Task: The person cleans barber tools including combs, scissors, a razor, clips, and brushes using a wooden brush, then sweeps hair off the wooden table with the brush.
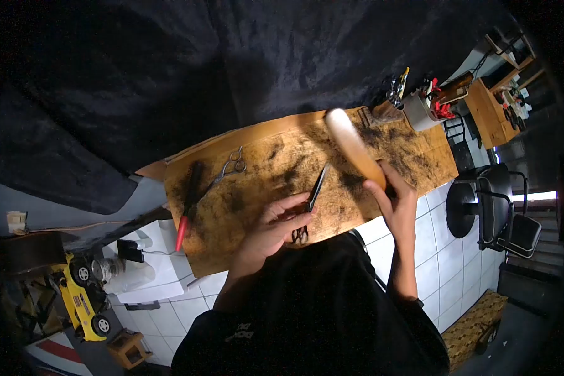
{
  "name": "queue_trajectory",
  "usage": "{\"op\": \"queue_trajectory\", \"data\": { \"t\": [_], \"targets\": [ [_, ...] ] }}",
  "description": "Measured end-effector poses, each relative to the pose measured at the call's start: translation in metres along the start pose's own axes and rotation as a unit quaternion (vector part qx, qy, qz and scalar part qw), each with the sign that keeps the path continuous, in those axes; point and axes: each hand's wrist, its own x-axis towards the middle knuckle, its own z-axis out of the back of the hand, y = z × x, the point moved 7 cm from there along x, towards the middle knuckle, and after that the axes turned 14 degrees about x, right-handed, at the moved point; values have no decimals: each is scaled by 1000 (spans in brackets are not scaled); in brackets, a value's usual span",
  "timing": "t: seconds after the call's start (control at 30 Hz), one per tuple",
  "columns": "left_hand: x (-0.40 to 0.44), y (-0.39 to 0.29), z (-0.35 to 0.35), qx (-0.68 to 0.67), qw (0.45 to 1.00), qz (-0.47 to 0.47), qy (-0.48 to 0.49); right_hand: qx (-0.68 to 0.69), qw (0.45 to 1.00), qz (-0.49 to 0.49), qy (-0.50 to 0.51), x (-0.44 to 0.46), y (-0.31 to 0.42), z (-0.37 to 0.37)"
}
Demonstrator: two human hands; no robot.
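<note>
My left hand (276,229) is closed around a pair of dark hair scissors (318,188). Their blades point up and away over the table, and the finger rings show below the hand. In my right hand (396,199) is a long, rounded wooden brush (355,147), raised above the table with its far end pale in the light; its bristles are hidden. Dark loose hair is strewn over the wooden table (351,213). Toward the left lie a second, silver pair of scissors (232,166) and a black comb with a red handle (182,232).
At the table's back right stand a wooden holder with tools (387,111) and a white container (422,111) with red-handled items. A black curtain (232,62) hangs behind. A black chair (504,210) stands right; a yellow toy car (80,301) sits at lower left.
</note>
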Motion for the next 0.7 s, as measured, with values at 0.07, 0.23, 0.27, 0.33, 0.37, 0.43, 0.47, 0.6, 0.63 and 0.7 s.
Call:
{"op": "queue_trajectory", "data": {
  "t": [0.07,0.23,0.27,0.33,0.37,0.43,0.47,0.6,0.63,0.7],
  "targets": [
    [4,3,-1,-41,998,-41,-8,126,990,-62,24,-3,6,-7],
    [9,-14,-6,-81,991,-98,-36,311,932,-107,150,-37,5,-61],
    [9,-15,-6,-81,991,-97,-49,313,928,-117,167,-42,-8,-72],
    [8,-13,-4,-58,992,-101,-45,349,908,-159,170,-45,-10,-77],
    [6,-11,-2,-25,995,-86,-43,381,892,-188,156,-43,-7,-71],
    [3,-3,0,9,998,-68,10,408,884,-188,133,-31,2,-58],
    [3,5,2,11,996,-65,61,355,913,-167,110,-27,-3,-48],
    [-16,-10,-22,-264,936,2,231,374,901,-217,48,-14,-3,-31],
    [-18,-15,-29,-275,918,15,286,392,894,-210,50,-11,2,-32],
    [-17,-2,-26,-152,956,20,252,406,883,-227,58,-12,6,-30]
  ]
}}
